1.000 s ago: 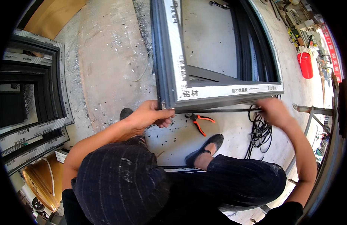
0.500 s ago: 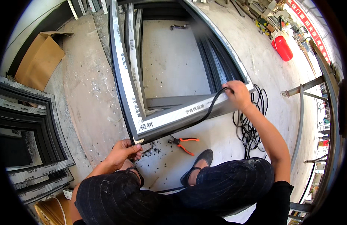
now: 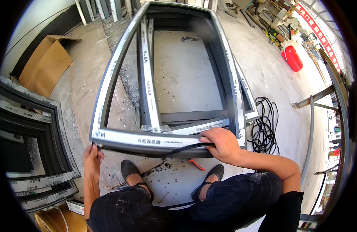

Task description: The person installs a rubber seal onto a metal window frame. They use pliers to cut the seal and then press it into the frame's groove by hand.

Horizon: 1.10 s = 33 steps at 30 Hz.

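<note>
A large grey window frame [image 3: 167, 142] with white printed film is held tilted in front of me. My left hand [image 3: 92, 157] is closed at its near left corner, fingertips against the edge; whether the strip's end is also pinched there is hidden. My right hand [image 3: 221, 146] is closed on a black rubber strip [image 3: 188, 147] and rests on the frame's near rail, toward its right end. The strip runs left from that hand along the rail's outer side. Below the frame, one orange handle of the pliers [image 3: 196, 165] shows; their jaws are covered.
Another film-covered frame [image 3: 246, 91] lies beneath on the floor. Coiled black strip [image 3: 265, 123] lies to the right. More frames [image 3: 43, 174] are stacked at left, near a cardboard box [image 3: 47, 67]. A red bucket [image 3: 292, 58] and a metal rack [image 3: 313, 98] stand at right. Black scraps lie around my feet.
The window frame has turned and shifted left, uncovering the other frame beneath and covering most of the pliers. My left hand has moved left with its corner; my right hand has come lower and nearer.
</note>
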Tool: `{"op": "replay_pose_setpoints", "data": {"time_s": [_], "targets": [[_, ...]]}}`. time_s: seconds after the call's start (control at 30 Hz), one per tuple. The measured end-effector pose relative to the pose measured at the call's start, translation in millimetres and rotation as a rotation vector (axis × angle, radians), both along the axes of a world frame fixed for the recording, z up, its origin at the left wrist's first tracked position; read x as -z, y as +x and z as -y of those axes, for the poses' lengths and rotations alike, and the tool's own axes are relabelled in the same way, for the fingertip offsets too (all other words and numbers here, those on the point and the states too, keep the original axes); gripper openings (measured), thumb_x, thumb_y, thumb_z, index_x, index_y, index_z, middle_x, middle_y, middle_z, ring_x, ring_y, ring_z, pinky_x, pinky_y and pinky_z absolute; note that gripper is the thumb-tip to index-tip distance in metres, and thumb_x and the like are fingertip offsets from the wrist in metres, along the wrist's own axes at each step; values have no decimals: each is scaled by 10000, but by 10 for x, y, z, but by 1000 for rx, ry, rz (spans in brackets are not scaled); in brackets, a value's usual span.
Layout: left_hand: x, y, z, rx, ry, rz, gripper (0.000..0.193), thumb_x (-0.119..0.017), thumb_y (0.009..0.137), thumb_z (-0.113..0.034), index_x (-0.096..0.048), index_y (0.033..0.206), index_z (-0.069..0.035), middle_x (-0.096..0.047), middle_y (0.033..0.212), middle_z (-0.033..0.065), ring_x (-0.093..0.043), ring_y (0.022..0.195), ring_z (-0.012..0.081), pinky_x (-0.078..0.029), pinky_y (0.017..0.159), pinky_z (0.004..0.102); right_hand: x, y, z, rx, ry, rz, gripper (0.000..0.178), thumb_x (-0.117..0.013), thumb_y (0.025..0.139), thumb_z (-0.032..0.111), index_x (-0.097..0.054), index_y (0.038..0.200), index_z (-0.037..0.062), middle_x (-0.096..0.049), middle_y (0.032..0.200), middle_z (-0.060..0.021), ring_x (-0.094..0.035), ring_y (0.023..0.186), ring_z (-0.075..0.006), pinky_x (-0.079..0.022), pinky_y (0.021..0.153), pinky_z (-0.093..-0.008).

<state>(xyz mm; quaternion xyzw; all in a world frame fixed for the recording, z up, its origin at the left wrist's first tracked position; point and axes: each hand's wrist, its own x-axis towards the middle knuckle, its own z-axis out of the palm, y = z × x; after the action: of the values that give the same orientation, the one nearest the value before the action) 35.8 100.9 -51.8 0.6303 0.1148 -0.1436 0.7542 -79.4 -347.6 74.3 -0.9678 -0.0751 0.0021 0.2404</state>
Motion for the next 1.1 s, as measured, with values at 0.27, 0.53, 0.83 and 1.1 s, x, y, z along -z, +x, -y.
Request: {"op": "replay_pose_setpoints", "data": {"time_s": [0.27, 0.53, 0.83, 1.1], "targets": [[134, 1620, -209, -127, -193, -62, 192, -618, 971, -274, -608, 1049, -98, -605, 815, -4, -582, 749, 123, -499, 692, 280, -260, 235, -116, -133, -121, 216, 378, -654, 713, -18, -629, 1081, 64, -606, 1042, -122, -601, 912, -336, -508, 753, -411], [119, 1536, 74, -27, -207, -91, 215, -681, 928, -297, -594, 943, -102, -634, 798, 13, -604, 750, 136, -496, 666, 279, -283, -333, 445, 297, 276, -190, 306, -712, 733, -48, -655, 1024, 29, -620, 871, -102, -587, 718, -208, -475, 638, -285], [-140, 1361, 265, -61, -243, -229, 227, -663, 942, -300, -585, 902, -91, -609, 799, 19, -587, 745, 150, -504, 659, 300, -379, -384, 762, 117, 566, -600, 164, -695, 830, 124, -704, 838, -40, -612, 666, -94, -573, 567, -178, -429, 533, -297], [48, 1452, 308, -108, -170, -117, 198, -671, 936, -264, -568, 869, -109, -564, 710, -6, -559, 651, 134, -477, 609, 282, -27, -461, 774, 70, 1625, -820, 320, -696, 792, 156, -661, 759, -161, -557, 570, -154, -465, 450, -192, -335, 427, -307]]}}
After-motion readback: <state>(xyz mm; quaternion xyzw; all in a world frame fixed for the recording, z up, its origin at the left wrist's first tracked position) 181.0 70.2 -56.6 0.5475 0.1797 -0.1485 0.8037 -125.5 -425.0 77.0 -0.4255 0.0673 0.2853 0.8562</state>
